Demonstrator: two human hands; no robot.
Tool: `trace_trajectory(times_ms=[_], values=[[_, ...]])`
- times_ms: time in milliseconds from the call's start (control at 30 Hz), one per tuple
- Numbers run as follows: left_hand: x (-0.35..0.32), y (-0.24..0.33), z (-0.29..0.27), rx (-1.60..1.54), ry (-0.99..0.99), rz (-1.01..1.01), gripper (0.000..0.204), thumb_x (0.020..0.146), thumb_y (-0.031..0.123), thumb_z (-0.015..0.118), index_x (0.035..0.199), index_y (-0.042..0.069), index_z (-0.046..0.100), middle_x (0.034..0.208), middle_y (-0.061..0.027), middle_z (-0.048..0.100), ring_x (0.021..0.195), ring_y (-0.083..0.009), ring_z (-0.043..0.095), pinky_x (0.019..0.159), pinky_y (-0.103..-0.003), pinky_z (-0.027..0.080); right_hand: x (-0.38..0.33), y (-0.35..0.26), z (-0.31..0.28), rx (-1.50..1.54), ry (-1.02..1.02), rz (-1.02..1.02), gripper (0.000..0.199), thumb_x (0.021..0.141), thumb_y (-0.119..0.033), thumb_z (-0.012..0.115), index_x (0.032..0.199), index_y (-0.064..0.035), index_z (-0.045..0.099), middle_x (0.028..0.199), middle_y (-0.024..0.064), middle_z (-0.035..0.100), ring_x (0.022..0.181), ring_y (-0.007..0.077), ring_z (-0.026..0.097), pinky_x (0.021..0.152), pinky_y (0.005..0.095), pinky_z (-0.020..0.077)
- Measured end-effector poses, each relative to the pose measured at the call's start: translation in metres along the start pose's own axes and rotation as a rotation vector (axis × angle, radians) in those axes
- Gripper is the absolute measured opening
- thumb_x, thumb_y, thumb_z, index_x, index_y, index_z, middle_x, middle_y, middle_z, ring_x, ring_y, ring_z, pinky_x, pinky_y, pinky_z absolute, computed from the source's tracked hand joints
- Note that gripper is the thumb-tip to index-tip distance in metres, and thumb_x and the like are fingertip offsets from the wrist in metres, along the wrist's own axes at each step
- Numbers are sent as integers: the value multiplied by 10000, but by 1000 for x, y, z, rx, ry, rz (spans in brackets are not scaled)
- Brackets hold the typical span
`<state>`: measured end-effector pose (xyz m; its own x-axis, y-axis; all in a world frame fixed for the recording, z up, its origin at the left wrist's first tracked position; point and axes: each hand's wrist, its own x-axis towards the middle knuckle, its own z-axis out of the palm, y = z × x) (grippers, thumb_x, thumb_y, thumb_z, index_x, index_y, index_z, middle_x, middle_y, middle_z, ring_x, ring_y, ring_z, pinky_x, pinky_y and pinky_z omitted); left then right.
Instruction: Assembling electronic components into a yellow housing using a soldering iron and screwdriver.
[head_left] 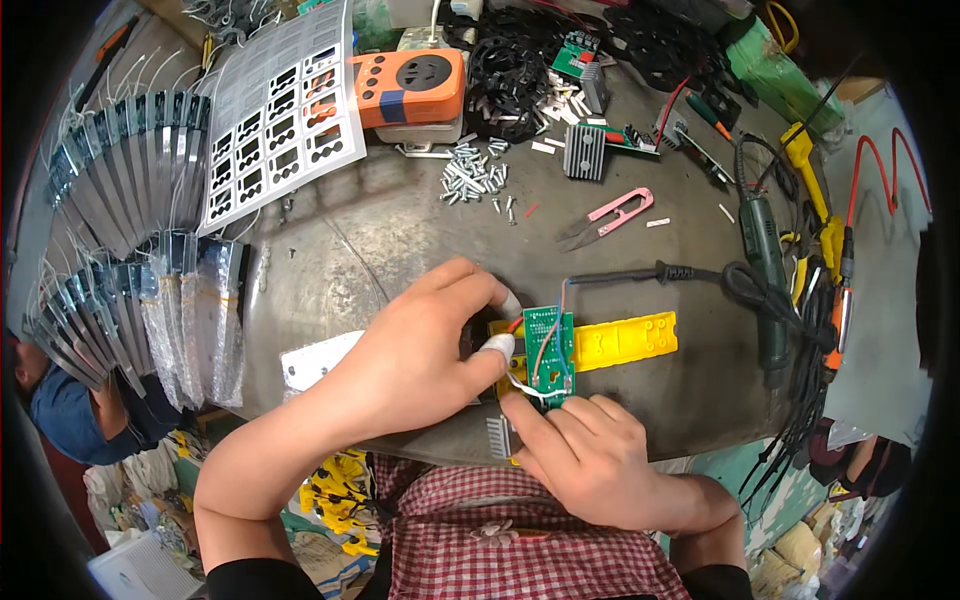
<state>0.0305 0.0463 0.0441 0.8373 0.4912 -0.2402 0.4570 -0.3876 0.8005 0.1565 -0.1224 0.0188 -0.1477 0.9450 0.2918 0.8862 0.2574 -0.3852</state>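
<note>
A green circuit board (pixel 548 345) lies across a long yellow plastic casing (pixel 630 340). My left hand (pixel 430 335) has white covers on thumb and index fingertip; these close around a short red wire (pixel 516 324) at the board's left edge. A white wire (pixel 538 391) crosses the board's lower end, beside my right index finger. My right hand (pixel 590 455) curls its fingers against that lower end, gripping the board, with a finned grey heat sink (pixel 498 437) next to it. A black power cord (pixel 640 273) joins thin wires at the board's top.
Pink-handled snips (pixel 620 208), loose screws (pixel 475 173) and spare boards with heat sinks (pixel 585 152) lie farther back. At right are a corded soldering iron (pixel 765 240) and hanging black cables (pixel 800 400). An orange device (pixel 415 85), a printed sheet (pixel 285 130) and fanned metal blades (pixel 140 170) stand left.
</note>
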Motion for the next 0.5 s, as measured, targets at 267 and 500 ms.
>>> trace_trajectory(times_ms=[267, 500], values=[[2, -19, 10, -6, 48, 211, 109, 778, 55, 623, 868, -6, 620, 1044, -116, 563, 995, -274, 580, 860, -348, 461, -8, -10, 1, 136, -21, 55, 546, 746, -178, 709, 1208, 67, 551, 625, -3, 437, 556, 118, 495, 512, 249, 460], [0, -17, 20, -16, 115, 202, 82, 766, 52, 615, 810, -15, 604, 1038, -124, 560, 940, -295, 590, 836, -356, 466, 0, -14, -17, 227, -183, 84, 485, 777, -206, 707, 1149, 63, 552, 618, 12, 506, 567, 124, 558, 515, 247, 479]])
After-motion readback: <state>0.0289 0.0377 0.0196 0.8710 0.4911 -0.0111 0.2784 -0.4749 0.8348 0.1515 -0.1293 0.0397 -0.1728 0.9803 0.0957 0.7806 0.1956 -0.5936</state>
